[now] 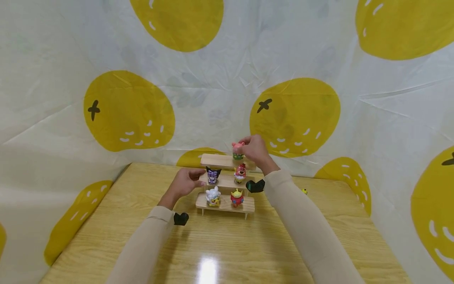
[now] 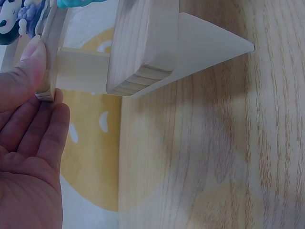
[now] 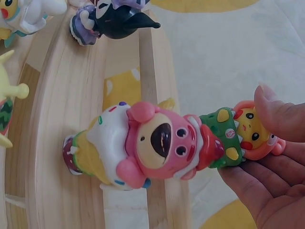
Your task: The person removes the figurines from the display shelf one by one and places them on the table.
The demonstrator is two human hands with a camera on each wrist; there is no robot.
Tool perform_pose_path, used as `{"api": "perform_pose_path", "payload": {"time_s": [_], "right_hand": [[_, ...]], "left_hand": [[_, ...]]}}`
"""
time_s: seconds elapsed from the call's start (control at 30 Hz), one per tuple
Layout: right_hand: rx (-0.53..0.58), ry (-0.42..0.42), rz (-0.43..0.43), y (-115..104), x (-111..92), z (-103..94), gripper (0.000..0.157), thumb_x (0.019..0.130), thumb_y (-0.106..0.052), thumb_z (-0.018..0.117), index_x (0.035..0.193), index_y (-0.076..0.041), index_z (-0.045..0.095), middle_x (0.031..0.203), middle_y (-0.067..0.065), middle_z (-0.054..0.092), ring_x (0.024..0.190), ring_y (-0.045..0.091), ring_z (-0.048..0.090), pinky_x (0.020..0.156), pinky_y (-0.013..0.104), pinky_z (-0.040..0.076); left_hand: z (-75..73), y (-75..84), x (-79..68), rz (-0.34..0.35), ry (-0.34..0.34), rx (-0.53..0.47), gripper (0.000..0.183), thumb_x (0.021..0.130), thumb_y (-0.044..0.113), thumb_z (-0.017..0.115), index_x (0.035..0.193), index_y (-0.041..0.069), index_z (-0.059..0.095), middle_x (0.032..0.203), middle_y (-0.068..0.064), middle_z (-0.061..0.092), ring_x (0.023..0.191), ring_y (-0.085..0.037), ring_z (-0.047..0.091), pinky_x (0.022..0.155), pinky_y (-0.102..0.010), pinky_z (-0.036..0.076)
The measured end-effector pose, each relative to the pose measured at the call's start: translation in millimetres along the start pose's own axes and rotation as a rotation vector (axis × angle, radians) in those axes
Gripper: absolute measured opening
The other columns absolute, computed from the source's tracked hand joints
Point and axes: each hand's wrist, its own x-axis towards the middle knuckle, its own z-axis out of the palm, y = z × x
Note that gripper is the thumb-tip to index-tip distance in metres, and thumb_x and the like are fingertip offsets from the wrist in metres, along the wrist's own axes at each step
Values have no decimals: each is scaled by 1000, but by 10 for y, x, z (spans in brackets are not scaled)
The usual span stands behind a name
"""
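- We find the pink-hooded figurine (image 1: 238, 151) at the right end of the top board, in the right hand (image 1: 256, 152); the bear figurine (image 3: 164, 145) hides its base in the right wrist view, so we cannot tell whether it rests on the wood.
- That hand pinches it about the hood, thumb on one side, fingers on the other.
- We judge it light, stiff and hollow, its glossy paint a little slippery; the rounded head or the green body suits a pinch better than the small ears.
- Our left hand (image 1: 184, 182) pinches the left end of the rack's middle board, thumb above, fingers beneath, just beside the purple figurine (image 1: 213, 176).
- We take the wooden rack (image 1: 214, 159) for light and easily nudged, so a board end seems a sound hold.
- We see no box or tray; the rack, near the table's (image 1: 220, 244) far edge, bears the purple figurine toward its middle board's left end and the bear toward the right.
- On its lowest board we see the white figurine (image 1: 213, 196) left of centre and the red-suited figurine (image 1: 237, 197) nearer the right end.
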Motion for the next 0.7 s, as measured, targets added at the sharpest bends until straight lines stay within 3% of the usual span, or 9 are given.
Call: {"api": "perform_pose_path", "payload": {"time_s": [0.4,0.7], "right_hand": [[15,23,10,55,7,-115,33,90,-12,81,117,4,76,117,21,71,97,28,57,75,26,53],[17,37,11,111,1,-201,32,90,-11,81,116,6,76,112,21,71,90,26,58,71,23,52]], "left_hand": [[7,16,17,24,12,17,48,96,7,75,141,-3,63,144,-21,64,134,-39,61,113,-52,52],[13,16,13,27,10,16,48,95,9,77,141,-1,64,143,-19,66,133,-37,63,113,-50,53]]}}
